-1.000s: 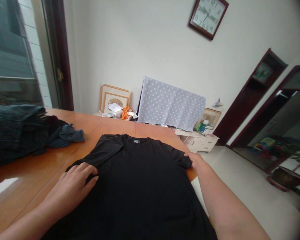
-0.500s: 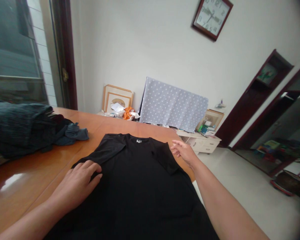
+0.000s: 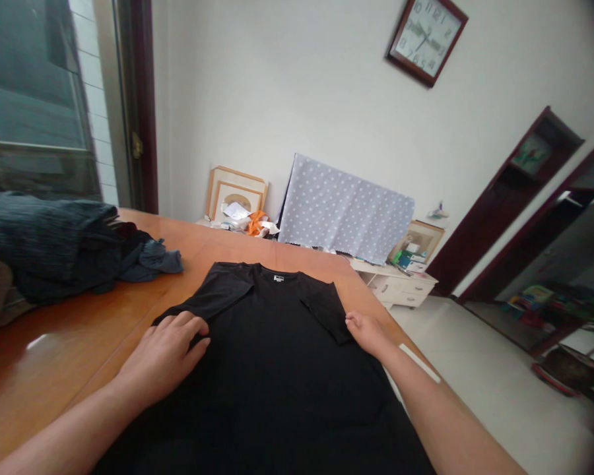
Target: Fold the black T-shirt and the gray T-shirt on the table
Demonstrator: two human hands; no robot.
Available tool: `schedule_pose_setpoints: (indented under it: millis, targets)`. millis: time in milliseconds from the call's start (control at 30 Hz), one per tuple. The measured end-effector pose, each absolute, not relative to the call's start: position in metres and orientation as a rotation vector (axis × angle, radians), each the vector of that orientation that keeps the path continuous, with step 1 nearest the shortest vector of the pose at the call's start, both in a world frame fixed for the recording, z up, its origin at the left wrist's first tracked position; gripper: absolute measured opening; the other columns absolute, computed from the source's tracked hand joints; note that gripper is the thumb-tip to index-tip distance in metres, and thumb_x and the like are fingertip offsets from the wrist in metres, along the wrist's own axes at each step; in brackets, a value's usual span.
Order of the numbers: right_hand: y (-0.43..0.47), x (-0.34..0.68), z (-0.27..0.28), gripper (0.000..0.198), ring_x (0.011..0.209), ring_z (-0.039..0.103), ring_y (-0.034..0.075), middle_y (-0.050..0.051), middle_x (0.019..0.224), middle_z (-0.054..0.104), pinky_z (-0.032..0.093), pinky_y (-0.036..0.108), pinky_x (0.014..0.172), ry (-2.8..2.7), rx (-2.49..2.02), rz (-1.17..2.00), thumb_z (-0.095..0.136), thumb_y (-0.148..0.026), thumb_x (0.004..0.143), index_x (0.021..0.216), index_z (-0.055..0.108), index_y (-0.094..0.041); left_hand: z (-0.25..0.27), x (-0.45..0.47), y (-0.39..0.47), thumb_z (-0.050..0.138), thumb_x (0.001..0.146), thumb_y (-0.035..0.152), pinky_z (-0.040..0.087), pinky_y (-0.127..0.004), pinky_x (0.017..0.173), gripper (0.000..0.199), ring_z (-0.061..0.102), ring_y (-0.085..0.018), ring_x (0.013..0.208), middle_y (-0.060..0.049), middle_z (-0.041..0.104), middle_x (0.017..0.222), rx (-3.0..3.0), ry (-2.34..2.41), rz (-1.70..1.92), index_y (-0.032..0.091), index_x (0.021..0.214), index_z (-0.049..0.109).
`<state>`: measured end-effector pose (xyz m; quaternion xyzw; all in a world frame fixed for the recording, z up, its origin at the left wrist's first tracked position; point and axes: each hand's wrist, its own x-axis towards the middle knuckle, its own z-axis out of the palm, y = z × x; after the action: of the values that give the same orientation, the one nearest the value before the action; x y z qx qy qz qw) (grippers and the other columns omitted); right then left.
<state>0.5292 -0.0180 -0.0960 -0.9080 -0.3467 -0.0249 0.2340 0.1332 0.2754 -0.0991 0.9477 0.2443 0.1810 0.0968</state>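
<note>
A black T-shirt [image 3: 277, 369] lies spread out on the wooden table [image 3: 297, 256], its collar with a small white label at the far end. On the left, my left hand [image 3: 171, 346] rests over the sleeve hem and the shirt's side, fingers bent and thumb apart from them. At the opposite sleeve, my right hand [image 3: 369, 333] has its fingers pinched together on the hem edge. The shirt's lower part runs out of view at the bottom.
A heap of dark clothes [image 3: 69, 244] lies on the table's left. Beyond the far edge stand a dotted grey cloth cover [image 3: 346, 204], picture frames [image 3: 235, 191] and a white drawer cabinet [image 3: 400, 290]. A white strip [image 3: 420, 363] lies along the right table edge.
My right hand has come down from beside the upper sleeve to the sleeve's hem, and its fingers have closed there. My left hand stays on the left side; the view has shifted slightly.
</note>
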Motion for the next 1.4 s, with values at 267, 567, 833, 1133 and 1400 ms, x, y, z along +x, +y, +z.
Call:
schedule_pose_setpoints:
  millis: [267,567,833,1133,1400]
  targets:
    - [-0.006,0.529,-0.083,0.033,0.1,0.065,0.024,0.008,0.1,0.074,0.041,0.032,0.084,-1.082,-2.758,-0.182,0.043,-0.041,0.094,0.095,0.072,-0.026,-0.105,0.135,0.278,0.049,0.091,0.047,0.041,-0.039,0.081,0.026,0.056,-0.028,0.1,-0.006,0.064,0.107,2.787,0.735,0.588,0.028,0.096,0.066]
    - [0.051,0.525,-0.11,0.076,0.152,0.018,0.024,0.011,0.164,0.024,0.018,0.039,0.12,-1.359,-2.702,0.11,0.026,-0.061,0.098,0.157,0.031,-0.014,-0.091,0.131,0.269,0.047,0.092,0.041,0.041,-0.039,0.082,0.023,0.055,-0.027,0.099,-0.007,0.062,0.107,2.769,0.744,0.533,0.027,0.097,0.065]
    - [0.059,0.521,-0.113,0.083,0.154,0.009,0.023,0.013,0.166,0.016,0.013,0.04,0.123,-1.385,-2.663,0.184,0.022,-0.066,0.097,0.16,0.02,-0.011,-0.094,0.13,0.267,0.049,0.092,0.039,0.041,-0.04,0.083,0.021,0.055,-0.027,0.099,-0.007,0.061,0.106,2.769,0.743,0.581,0.026,0.098,0.064]
    - [0.092,0.488,-0.095,0.074,0.149,0.029,0.026,0.015,0.158,0.037,0.025,0.041,0.12,-1.464,-2.516,0.136,0.03,-0.062,0.099,0.153,0.04,-0.013,-0.088,0.128,0.267,0.045,0.094,0.035,0.043,-0.04,0.088,0.024,0.058,-0.028,0.107,-0.009,0.064,0.112,2.644,0.886,0.694,0.026,0.103,0.065]
    - [0.169,0.411,-0.07,0.069,0.15,0.028,0.023,0.013,0.16,0.034,0.022,0.039,0.122,-1.703,-2.254,0.097,0.029,-0.056,0.101,0.154,0.038,-0.013,-0.096,0.127,0.271,0.046,0.094,0.045,0.026,-0.057,0.109,0.046,0.032,-0.037,0.144,-0.01,0.051,0.15,2.617,1.119,0.66,0.027,0.134,0.057]
